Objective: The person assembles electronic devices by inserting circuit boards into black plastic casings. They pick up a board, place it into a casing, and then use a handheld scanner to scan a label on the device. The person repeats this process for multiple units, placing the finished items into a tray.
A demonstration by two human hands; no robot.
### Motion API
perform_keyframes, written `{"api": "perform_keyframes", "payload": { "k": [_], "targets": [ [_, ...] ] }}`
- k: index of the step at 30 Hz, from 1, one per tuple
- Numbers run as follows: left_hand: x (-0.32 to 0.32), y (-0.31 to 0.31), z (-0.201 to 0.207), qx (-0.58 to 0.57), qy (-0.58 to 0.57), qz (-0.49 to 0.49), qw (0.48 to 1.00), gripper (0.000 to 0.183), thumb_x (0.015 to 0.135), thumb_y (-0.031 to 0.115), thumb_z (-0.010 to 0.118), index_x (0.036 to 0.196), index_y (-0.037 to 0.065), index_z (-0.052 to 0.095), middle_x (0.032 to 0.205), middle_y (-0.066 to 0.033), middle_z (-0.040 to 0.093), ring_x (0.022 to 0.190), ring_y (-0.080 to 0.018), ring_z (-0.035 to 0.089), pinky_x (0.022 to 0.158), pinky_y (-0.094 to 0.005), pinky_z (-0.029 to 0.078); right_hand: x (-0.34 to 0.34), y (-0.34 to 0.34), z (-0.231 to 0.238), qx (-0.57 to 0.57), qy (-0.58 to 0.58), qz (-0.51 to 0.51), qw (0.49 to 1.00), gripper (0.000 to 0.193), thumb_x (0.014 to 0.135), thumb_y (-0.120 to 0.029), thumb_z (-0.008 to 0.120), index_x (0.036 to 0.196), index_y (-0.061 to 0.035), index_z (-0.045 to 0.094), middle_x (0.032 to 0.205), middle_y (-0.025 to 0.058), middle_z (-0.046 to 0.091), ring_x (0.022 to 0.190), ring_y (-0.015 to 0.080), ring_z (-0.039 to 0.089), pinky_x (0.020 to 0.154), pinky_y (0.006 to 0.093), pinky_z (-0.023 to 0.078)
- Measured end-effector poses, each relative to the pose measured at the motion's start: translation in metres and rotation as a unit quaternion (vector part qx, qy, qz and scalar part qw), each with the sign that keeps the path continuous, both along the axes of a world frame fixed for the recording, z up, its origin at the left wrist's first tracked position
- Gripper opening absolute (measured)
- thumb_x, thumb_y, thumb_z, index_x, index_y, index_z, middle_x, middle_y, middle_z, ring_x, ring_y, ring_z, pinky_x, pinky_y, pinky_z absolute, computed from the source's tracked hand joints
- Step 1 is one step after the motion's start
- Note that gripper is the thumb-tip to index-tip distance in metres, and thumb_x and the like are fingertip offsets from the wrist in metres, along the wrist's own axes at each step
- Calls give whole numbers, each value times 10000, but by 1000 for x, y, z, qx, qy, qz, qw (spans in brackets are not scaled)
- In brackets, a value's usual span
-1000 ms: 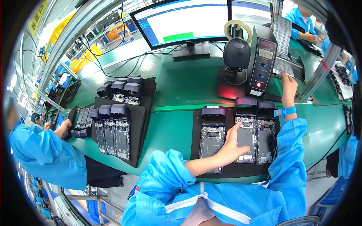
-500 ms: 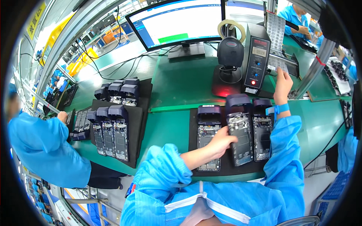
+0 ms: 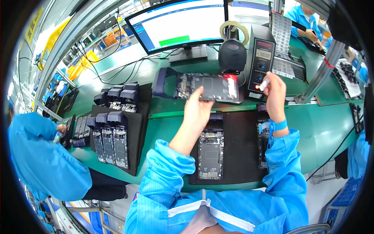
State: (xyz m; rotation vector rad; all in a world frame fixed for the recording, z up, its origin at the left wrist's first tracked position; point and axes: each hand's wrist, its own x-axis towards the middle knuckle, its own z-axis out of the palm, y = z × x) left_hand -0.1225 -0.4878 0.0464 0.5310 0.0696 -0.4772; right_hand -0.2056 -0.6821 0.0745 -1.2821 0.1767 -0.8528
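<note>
My left hand (image 3: 197, 110) holds an opened phone in a dark carrier (image 3: 202, 86) sideways, lifted under the black barcode scanner (image 3: 232, 55), whose red light falls on the carrier's right end. My right hand (image 3: 274, 93) pinches a small white label (image 3: 264, 84) close to that end, in front of a black control box (image 3: 261, 60). Below them, a black mat (image 3: 239, 150) carries two more opened phones in carriers, one in the middle (image 3: 210, 152) and another at the right (image 3: 263, 146), partly hidden by my right sleeve.
A monitor (image 3: 181, 24) stands at the back, a tape roll (image 3: 233, 33) behind the scanner. Left, another black mat (image 3: 134, 128) holds several carriers with phones. A person in blue (image 3: 41, 156) works at the left; another person (image 3: 306, 19) at the back right.
My left hand lifted a phone carrier off the mat and turned it sideways under the scanner. My right hand came down from the label strip to the carrier's right end with a label.
</note>
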Motion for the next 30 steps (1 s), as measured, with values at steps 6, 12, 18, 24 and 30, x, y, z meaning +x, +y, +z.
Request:
{"api": "perform_keyframes", "payload": {
  "k": [6, 12, 18, 24, 30],
  "targets": [
    [12, -9, 1, 23, -11, 41, 999, 186, 852, 78, 461, 1002, -29, 480, 1019, -133, 532, 971, -236, 508, 915, -404, 400, -41, 3, 41, -154, -173, 14, 973, 172, 805, -101, 489, 656, -40, 429, 680, 4, 415, 591, 59, 360, 552, 203, 279],
    [-60, 12, 3, 348, -324, -5, 880, 366, 808, 69, 559, 1142, -11, 432, 1097, -105, 510, 923, -186, 543, 807, -323, 455, -65, 62, 50, -315, -61, 102, 941, 372, 670, -228, 700, 868, -30, 454, 1090, 147, 437, 994, 196, 431, 819, 297, 373],
    [-86, 9, -11, 242, -464, -108, 845, 594, 759, 43, 610, 1270, 3, 311, 1173, -129, 484, 1072, -192, 495, 882, -299, 419, -80, 85, 47, -252, -77, 185, 947, 322, 716, -201, 686, 831, -38, 434, 1210, 243, 397, 1072, 256, 443, 895, 344, 349],
    [-89, 9, -2, 248, -497, -111, 824, 501, 775, 37, 586, 1229, 14, 376, 1140, -97, 501, 1037, -176, 511, 868, -289, 425, -85, 84, 49, -327, -71, 163, 928, 314, 715, -150, 677, 791, -57, 387, 1239, 274, 375, 1149, 278, 393, 936, 349, 315],
    [-94, 10, -6, 224, -454, -111, 855, 481, 782, 38, 578, 1220, 8, 383, 1159, -106, 483, 1044, -179, 505, 875, -297, 421, -82, 90, 45, -246, -107, 157, 950, 325, 678, -80, 688, 864, -34, 425, 1157, 251, 426, 989, 258, 504, 854, 338, 389]
  ]
}}
